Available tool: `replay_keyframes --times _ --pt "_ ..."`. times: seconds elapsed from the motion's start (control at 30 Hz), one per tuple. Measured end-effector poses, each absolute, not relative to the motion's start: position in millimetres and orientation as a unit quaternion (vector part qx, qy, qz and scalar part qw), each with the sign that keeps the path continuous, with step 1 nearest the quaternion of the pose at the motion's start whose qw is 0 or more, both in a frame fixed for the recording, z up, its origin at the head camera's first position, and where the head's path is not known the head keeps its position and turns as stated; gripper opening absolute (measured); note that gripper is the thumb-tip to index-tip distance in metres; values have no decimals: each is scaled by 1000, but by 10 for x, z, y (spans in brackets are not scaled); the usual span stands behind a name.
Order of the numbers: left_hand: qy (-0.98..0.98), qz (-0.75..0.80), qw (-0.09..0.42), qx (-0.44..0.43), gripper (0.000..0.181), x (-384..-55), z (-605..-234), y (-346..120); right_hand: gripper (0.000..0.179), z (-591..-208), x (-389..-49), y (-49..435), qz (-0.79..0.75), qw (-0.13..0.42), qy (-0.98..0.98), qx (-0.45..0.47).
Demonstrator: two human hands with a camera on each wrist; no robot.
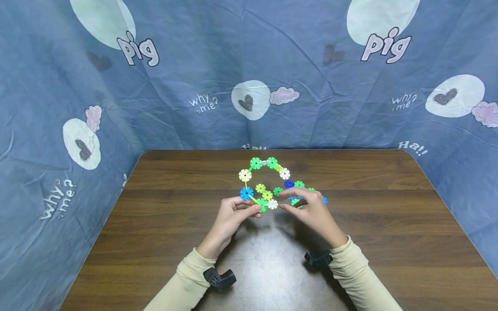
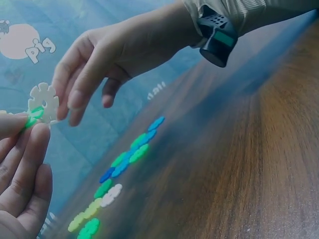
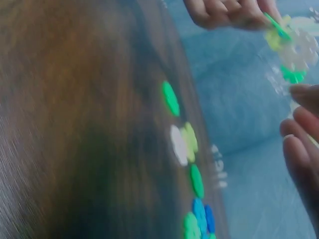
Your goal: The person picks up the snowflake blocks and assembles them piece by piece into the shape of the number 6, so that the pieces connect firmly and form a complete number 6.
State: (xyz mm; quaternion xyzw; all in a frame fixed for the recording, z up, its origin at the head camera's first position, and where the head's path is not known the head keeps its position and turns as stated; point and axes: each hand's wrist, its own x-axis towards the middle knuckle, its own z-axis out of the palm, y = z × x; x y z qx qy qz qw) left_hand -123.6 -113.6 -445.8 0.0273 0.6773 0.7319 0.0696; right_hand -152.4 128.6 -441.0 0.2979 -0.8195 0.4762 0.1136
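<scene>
In the head view, my right hand (image 1: 313,209) partly hides loose discs (image 1: 298,184); the right-wrist view crops it at three o'clock.

An open loop of green, white, yellow and blue notched plastic discs (image 1: 242,176); raised above the desk (image 1: 175,250) (the left hand (image 1: 231,212) pinches it).

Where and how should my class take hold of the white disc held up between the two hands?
Probably best: pinch the white disc by its right rim, across the flat faces, coming from the right. It is flat and notched, that edge looks free, and the left hand pinches the green disc close on its left.
</scene>
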Motion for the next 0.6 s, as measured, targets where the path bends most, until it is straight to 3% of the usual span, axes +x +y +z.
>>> replay_keyframes --times 0.6 --pt "687 724 68 8 14 -1240 -4469 -1127 25 -4588 -1718 1982 335 74 -921 187"
